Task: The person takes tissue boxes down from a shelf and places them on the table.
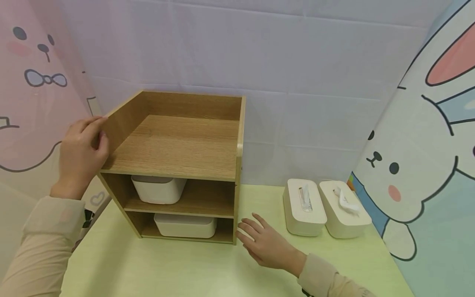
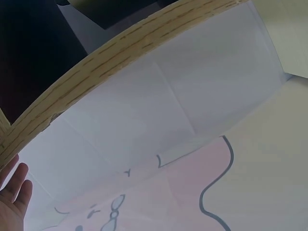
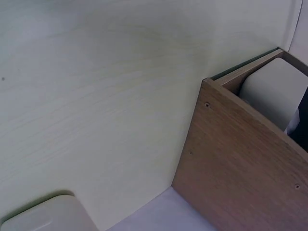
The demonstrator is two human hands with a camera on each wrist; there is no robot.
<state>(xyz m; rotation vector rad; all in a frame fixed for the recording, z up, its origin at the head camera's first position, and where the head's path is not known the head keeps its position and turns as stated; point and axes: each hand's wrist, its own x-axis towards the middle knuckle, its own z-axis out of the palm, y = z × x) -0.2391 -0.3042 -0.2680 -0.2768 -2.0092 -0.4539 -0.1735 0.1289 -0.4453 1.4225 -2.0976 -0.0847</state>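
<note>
A wooden desk shelf [image 1: 174,148] with an open top tray and two compartments stands on the table. A white box [image 1: 159,190] sits at the left of its upper compartment, and another white box [image 1: 185,226] lies in the lower one. At the upper left, my left hand [image 1: 82,154] grips the side panel's edge; in the left wrist view its fingers [image 2: 18,187] reach up to the wooden edge. My right hand [image 1: 265,243] has spread fingers, with the fingertips right at the lower front of the right side panel [image 3: 245,159].
Two white tissue boxes, a left one [image 1: 305,210] and a right one [image 1: 343,210], stand side by side at the right, each with a tissue showing. A pale curtain [image 1: 297,82] hangs close behind the table [image 1: 178,268]. Cartoon-printed cloth hangs at both sides.
</note>
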